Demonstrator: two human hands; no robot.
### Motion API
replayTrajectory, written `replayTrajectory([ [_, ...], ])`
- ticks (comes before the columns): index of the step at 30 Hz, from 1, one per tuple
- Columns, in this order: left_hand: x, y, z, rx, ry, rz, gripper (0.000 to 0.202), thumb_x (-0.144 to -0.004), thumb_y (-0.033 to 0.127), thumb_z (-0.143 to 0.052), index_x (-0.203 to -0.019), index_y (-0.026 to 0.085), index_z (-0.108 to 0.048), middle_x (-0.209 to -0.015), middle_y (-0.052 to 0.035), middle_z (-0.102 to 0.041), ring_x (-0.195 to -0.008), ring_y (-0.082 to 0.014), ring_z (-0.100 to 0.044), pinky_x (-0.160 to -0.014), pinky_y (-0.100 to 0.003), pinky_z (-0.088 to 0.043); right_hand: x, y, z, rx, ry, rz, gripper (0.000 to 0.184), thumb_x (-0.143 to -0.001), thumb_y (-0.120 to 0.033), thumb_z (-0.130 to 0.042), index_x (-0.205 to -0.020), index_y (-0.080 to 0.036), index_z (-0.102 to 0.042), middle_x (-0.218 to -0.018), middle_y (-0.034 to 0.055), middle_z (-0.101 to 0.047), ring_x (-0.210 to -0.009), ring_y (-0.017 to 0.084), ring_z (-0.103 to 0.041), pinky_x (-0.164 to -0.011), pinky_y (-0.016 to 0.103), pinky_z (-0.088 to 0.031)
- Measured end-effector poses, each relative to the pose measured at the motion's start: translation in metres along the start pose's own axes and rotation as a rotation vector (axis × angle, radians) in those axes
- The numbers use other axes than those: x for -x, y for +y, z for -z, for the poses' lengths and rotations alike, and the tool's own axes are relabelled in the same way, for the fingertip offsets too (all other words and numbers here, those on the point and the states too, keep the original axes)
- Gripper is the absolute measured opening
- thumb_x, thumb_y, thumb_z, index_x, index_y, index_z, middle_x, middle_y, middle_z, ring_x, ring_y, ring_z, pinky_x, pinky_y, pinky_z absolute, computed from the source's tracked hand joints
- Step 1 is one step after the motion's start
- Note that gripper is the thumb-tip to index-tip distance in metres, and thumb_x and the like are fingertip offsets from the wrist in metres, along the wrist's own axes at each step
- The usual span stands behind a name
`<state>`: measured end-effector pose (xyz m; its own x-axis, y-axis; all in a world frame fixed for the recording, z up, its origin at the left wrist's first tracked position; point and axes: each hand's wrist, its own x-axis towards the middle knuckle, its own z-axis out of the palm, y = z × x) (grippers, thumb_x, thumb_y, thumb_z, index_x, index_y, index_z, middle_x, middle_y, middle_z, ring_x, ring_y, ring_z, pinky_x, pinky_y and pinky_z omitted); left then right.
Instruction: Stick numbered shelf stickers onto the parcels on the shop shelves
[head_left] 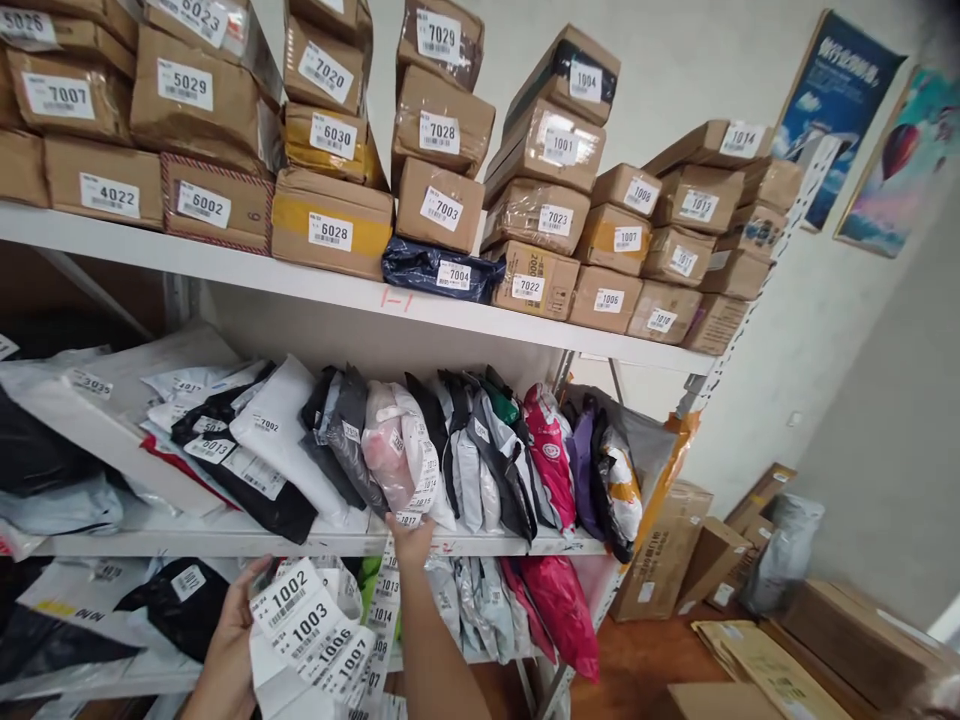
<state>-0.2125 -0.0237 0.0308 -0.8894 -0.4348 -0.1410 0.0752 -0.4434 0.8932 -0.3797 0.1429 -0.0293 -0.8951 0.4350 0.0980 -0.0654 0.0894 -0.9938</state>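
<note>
Pinching curled white label strips, black-numbered and barcoded: fingers of left hand and right hand

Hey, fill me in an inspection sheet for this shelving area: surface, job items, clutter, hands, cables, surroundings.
Surface: white upper shelf with stacked numbered boxes; middle shelf packed with bagged parcels.
Job's things: printed labels including 1002, 1003, 1006, 1007; a label strip showing 1017 at its lower end.
Clutter: cardboard boxes and a grey bag on the floor.
Hands: left hand holds the labels; right hand pinches the strip beside the parcels.
Cables: nothing seen.
Surroundings: two posters on the wall.
</note>
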Motion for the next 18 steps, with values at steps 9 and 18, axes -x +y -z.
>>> replayTrajectory([
  [9, -0.039, -0.009, 0.049, -0.497, -0.298, -0.29, 0.046, -0.057, 0.033, -0.066, -0.102, 0.021, -0.068, -0.11, -0.0102, -0.065, -0.11, -0.0348, -0.057, -0.101, -0.051, -0.042, 0.015, -0.019, 0.061, -0.095, -0.297, 0.093, 0.042, -0.045, -0.046, -0.081, -0.07, -0.017, -0.062, -0.077, 0.0089, -0.072, -0.08, 0.03, -0.066, -0.077, 0.043, -0.052],
  [18, -0.014, -0.026, -0.049, -0.671, -0.874, -0.422, 0.025, -0.06, 0.014, -0.045, -0.065, 0.021, -0.069, -0.095, -0.0073, -0.066, -0.096, -0.0226, -0.059, -0.092, -0.034, -0.044, 0.124, -0.048, 0.138, -0.329, -0.355, 0.171, 0.06, -0.073, -0.043, -0.071, -0.124, -0.022, -0.05, -0.119, 0.0094, -0.064, -0.107, 0.024, -0.061, -0.092, 0.037, -0.049],
])
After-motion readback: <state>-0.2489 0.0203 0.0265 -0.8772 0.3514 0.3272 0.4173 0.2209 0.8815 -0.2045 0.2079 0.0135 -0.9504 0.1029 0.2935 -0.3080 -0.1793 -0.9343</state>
